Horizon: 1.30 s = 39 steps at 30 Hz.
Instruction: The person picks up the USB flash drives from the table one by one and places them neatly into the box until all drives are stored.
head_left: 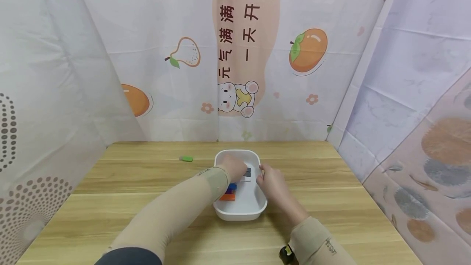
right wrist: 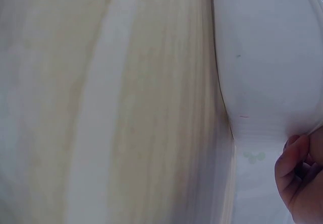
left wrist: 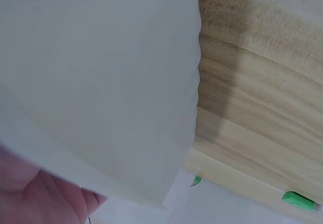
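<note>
A white plastic basin [head_left: 241,216] stands mid-table. My left hand [head_left: 234,167] reaches down into its far part, close to small dark grey pieces [head_left: 248,172]; its fingertips are hidden, and I cannot tell what they hold. Under that wrist, a blue piece [head_left: 232,187] and an orange piece [head_left: 228,197] lie along the basin's left side. At the right rim, my right hand [head_left: 273,184] grips the basin, with curled fingers [right wrist: 293,156] at the edge in the right wrist view. Part of the left hand [left wrist: 45,199] shows past the basin's wall in the left wrist view.
A green USB stick [head_left: 187,159] lies on the wooden table [head_left: 147,171], left of the basin. Beside the right sleeve sits a small black and yellow object [head_left: 286,254]. Printed curtains [head_left: 176,93] hang behind the table and along both sides.
</note>
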### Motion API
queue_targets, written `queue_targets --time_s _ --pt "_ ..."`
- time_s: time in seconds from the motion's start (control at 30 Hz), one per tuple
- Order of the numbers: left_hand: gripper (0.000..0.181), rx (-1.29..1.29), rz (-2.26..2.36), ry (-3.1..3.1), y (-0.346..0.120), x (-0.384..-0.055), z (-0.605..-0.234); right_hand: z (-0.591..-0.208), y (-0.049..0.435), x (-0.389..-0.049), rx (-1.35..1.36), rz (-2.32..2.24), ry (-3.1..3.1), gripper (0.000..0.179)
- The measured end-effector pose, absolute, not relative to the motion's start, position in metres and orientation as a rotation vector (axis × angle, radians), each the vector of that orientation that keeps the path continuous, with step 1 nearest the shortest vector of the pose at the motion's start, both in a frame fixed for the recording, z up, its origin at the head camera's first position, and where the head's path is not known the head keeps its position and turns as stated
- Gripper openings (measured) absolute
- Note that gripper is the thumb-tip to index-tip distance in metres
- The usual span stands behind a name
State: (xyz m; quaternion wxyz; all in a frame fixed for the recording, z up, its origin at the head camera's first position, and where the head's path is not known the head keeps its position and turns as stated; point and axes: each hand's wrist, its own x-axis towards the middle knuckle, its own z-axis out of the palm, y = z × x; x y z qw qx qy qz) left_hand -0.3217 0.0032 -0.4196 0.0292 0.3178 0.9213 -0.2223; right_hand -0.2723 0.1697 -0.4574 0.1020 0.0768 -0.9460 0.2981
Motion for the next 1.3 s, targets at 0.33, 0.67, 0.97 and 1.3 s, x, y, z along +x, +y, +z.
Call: queue_targets --time_s 0.33,0.67,0.97,1.3 --pt "0.007 1.01 -0.42 2.901 -0.005 -0.338 -0.413 -0.458 0.169 -0.272 0.235 0.862 -2.78 0.041" --pt "0.026 1.0 0.028 2.919 -0.029 -0.328 -0.357 -0.459 0.168 -0.272 0.249 0.864 -2.762 0.039" --pt "0.027 0.945 0.238 3.005 -0.066 -0.332 -0.335 -0.459 0.166 -0.272 0.245 0.863 -2.761 0.036" --pt "0.041 0.771 0.379 3.109 -0.121 -0.351 -0.346 -0.459 0.168 -0.272 0.258 0.875 -2.751 0.037"
